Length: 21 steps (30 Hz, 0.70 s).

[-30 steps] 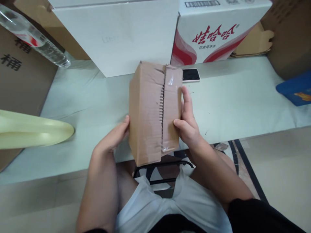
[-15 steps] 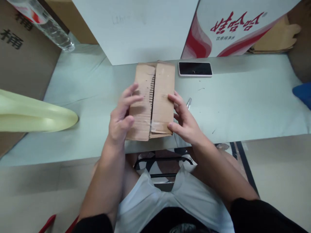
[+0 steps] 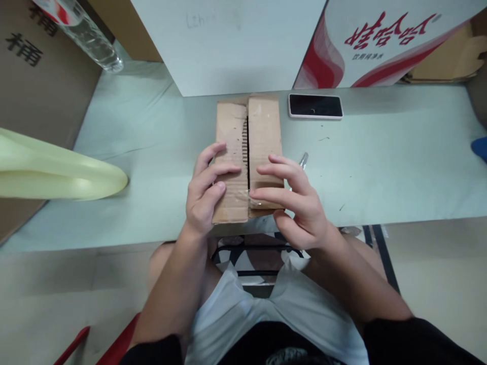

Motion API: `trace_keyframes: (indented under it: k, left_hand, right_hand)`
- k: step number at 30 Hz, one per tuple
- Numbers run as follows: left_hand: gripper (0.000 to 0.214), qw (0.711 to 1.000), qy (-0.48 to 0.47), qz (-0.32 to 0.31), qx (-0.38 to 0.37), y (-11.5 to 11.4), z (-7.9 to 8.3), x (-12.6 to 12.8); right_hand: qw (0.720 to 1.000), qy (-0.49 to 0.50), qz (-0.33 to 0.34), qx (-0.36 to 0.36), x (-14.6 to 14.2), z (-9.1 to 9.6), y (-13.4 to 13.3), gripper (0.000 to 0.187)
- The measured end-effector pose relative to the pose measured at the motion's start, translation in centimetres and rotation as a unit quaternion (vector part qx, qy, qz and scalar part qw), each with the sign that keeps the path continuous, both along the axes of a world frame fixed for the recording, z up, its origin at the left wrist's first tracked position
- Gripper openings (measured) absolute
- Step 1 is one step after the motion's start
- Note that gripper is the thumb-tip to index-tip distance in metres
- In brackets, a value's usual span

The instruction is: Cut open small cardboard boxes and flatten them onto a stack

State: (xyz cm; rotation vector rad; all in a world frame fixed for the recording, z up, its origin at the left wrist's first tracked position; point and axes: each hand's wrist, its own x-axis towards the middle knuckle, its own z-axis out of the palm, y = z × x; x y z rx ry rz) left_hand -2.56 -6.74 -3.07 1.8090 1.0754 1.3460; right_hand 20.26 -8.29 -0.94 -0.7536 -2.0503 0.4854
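A small brown cardboard box (image 3: 264, 126) lies on the cloth-covered table in front of me. Its two top flaps are folded inward, with a narrow dark gap and a torn, corrugated edge between them. My left hand (image 3: 205, 195) rests on the left flap and side, its fingers stretched out and apart. Over the near part of the right flap, my right hand (image 3: 302, 203) has its fingers spread, the fingertips close to the gap and a strip of clear tape. Just beyond that hand, a slim clear-and-silver object (image 3: 304, 159) shows only its end.
A phone (image 3: 315, 106) lies beyond the box on the right. White cartons (image 3: 236, 50) stand along the back. At the left are a clear water bottle (image 3: 95, 43) and a pale yellow curved object (image 3: 64, 170). A blue item (image 3: 480, 149) sits at the right edge.
My right hand has moved from the box's right edge inward over the right flap, its fingers extending. My left hand has settled onto the left flap. The view has shifted slightly.
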Motion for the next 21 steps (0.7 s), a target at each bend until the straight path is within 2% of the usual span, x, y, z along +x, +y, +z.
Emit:
trace_keyframes:
  k: [6, 13, 18, 21]
  left_hand:
    - [0.029, 1.000, 0.010, -0.003, 0.003, 0.06, 0.16, -0.27]
    - [0.024, 1.000, 0.023, -0.003, -0.005, -0.23, 0.46, -0.36]
    - [0.038, 0.997, 0.045, -0.061, 0.006, -0.28, 0.51, -0.83]
    - [0.042, 0.995, 0.054, -0.081, 0.017, -0.29, 0.39, -1.02]
  right_hand:
    - [0.999, -0.025, -0.039, -0.022, -0.65, -0.30, 0.14, 0.050]
    - [0.998, -0.047, -0.042, -0.016, -0.69, -0.61, -0.04, 0.050]
    - [0.999, -0.005, -0.047, 0.007, -0.99, -0.75, 0.10, 0.044]
    - [0.999, 0.024, -0.040, -0.012, -1.04, -0.77, 0.31, 0.043]
